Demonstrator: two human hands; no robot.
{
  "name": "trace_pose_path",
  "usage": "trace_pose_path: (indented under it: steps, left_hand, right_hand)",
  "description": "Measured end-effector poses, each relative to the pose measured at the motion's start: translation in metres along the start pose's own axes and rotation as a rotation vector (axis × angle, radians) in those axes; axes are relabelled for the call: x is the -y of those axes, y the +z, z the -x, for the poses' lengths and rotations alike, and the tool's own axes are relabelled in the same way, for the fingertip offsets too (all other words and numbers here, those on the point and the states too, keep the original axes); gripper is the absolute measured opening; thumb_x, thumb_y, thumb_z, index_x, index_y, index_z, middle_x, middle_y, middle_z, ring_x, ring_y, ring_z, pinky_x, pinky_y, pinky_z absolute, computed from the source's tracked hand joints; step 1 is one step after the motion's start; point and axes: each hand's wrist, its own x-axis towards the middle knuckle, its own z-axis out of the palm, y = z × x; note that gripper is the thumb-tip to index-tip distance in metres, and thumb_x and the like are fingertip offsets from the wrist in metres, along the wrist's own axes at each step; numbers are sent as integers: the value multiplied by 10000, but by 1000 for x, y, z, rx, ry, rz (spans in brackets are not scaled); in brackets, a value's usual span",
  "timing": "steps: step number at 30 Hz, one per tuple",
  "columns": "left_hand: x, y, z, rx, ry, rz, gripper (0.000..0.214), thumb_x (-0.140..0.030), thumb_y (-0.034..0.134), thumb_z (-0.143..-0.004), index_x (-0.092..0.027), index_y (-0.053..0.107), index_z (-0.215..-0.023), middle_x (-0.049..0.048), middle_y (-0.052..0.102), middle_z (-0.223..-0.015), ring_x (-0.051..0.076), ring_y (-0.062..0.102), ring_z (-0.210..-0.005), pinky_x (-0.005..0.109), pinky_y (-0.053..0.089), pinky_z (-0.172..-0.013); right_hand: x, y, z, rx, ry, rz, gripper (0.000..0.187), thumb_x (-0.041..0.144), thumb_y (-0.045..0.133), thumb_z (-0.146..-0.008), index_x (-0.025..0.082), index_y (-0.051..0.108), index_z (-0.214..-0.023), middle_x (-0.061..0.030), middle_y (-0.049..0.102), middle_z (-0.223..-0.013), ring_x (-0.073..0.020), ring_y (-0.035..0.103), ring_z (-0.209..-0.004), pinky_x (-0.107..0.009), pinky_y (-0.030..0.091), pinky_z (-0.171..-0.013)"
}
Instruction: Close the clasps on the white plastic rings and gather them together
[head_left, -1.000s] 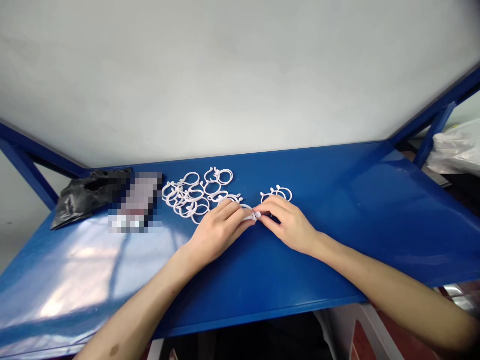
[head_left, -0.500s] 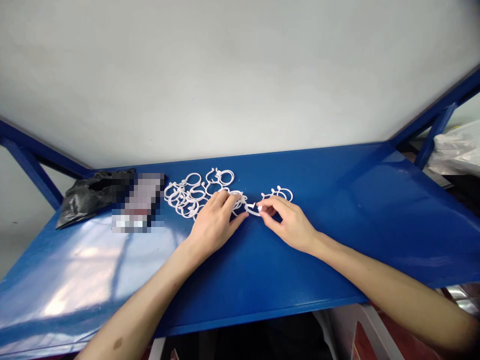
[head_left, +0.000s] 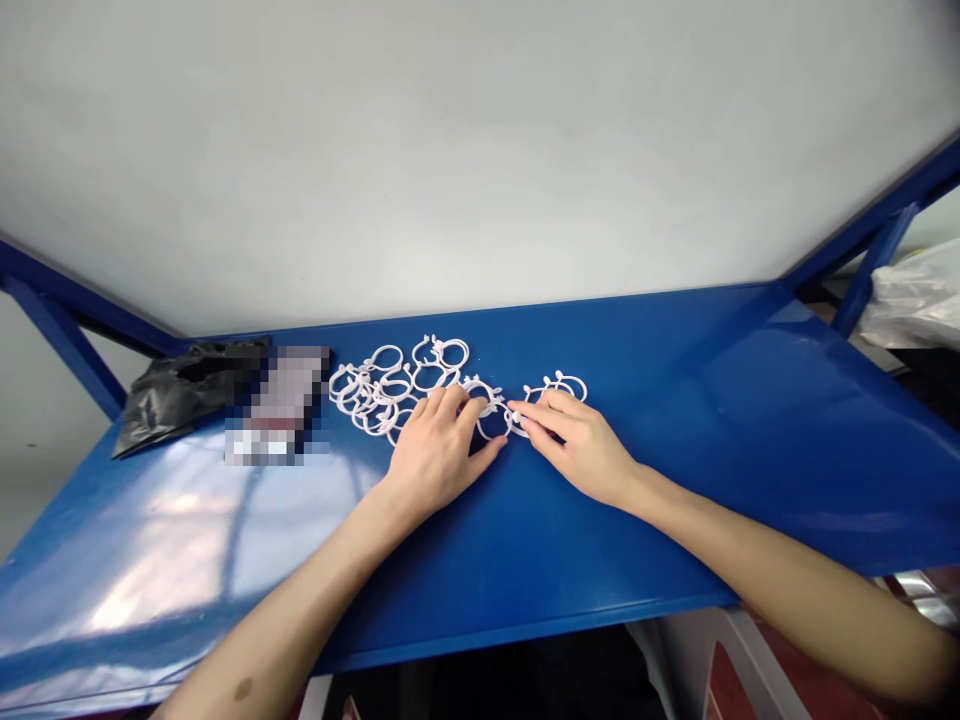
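Note:
A heap of several white plastic rings (head_left: 390, 385) lies on a blue metal shelf (head_left: 712, 450). One ring (head_left: 495, 425) sits between my two hands. My left hand (head_left: 439, 450) curls over the near side of the heap, thumb and fingers round that ring's left side. My right hand (head_left: 581, 445) pinches the same ring's right end at its small clasp. A couple of rings (head_left: 562, 385) lie apart, just beyond my right hand.
A crumpled black plastic bag (head_left: 172, 390) lies at the shelf's back left, beside a blurred flat packet (head_left: 281, 405). A white wall stands behind. Blue frame struts run at both sides, and a white bag (head_left: 911, 295) sits far right.
Both hands shifted slightly toward the heap. The ring between them, first hidden under closed fingers, now shows as an open loop held from both sides.

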Motion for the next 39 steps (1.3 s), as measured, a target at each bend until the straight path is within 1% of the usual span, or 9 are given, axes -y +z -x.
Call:
trace_pose_path:
  steps: [3,8,12,17,21,24,29,34,39]
  left_hand:
    - [-3,1,0,17,25,-4,358,-474,658,-903,-167,656,-1087,112,627,-1033,282,600,-945,434,523,-835]
    - [-6,0,-2,-16,54,-17,291,-445,645,-909,-173,648,-1011,97,632,-982,263,591,-906,405,501,-805]
    - [-7,-2,-4,-39,68,-50,281,-455,609,-932,-175,629,-928,85,631,-918,250,582,-855,390,477,-767]
    - [-6,-2,-4,-32,73,-53,288,-468,605,-928,-188,595,-863,80,622,-870,247,569,-827,390,456,-772]
    - [-6,-1,-3,-53,79,-41,306,-479,576,-941,-187,567,-850,79,609,-854,243,562,-804,391,442,-753]
    - [-6,-1,-3,-43,87,-18,307,-476,566,-946,-185,547,-851,71,604,-842,238,560,-791,390,438,-741]
    - [-5,0,-2,-48,62,52,309,-484,556,-945,-195,511,-846,60,601,-841,224,554,-772,385,444,-745]
    - [-7,3,0,-38,13,132,282,-461,545,-950,-206,489,-843,42,591,-830,206,540,-743,384,446,-757]
    - [-3,3,-1,-52,-14,118,280,-450,539,-964,-209,492,-828,39,585,-808,214,544,-757,371,431,-730]
  right_hand:
    - [-2,0,0,3,9,31,307,266,488,-1041,158,725,-1203,-57,640,-851,-172,615,-771,-317,531,-708]
    - [-4,1,2,11,13,46,319,292,468,-1052,194,717,-1226,-49,632,-845,-169,615,-773,-314,530,-709]
    - [-5,1,3,32,-12,99,347,309,451,-1060,159,703,-1245,-57,629,-837,-178,606,-770,-325,527,-692]
    - [-2,-2,3,65,-30,177,326,299,453,-1059,181,713,-1216,-57,629,-843,-177,595,-774,-327,524,-690]
    - [2,-5,3,71,-81,252,317,282,451,-1058,175,713,-1201,-58,621,-824,-182,585,-778,-320,521,-680]
    - [4,-6,3,65,-105,275,316,275,440,-1062,165,699,-1206,-59,619,-826,-183,581,-786,-315,523,-679]
    - [4,-5,4,109,-75,316,285,268,440,-1058,197,694,-1166,-56,611,-833,-191,563,-782,-306,498,-618]
    - [5,-5,4,122,-69,355,233,237,482,-1039,224,681,-1160,-47,616,-856,-185,563,-781,-292,481,-607]
    - [4,-5,4,108,-48,424,233,234,473,-1041,216,697,-1103,-58,617,-861,-195,578,-793,-292,474,-598]
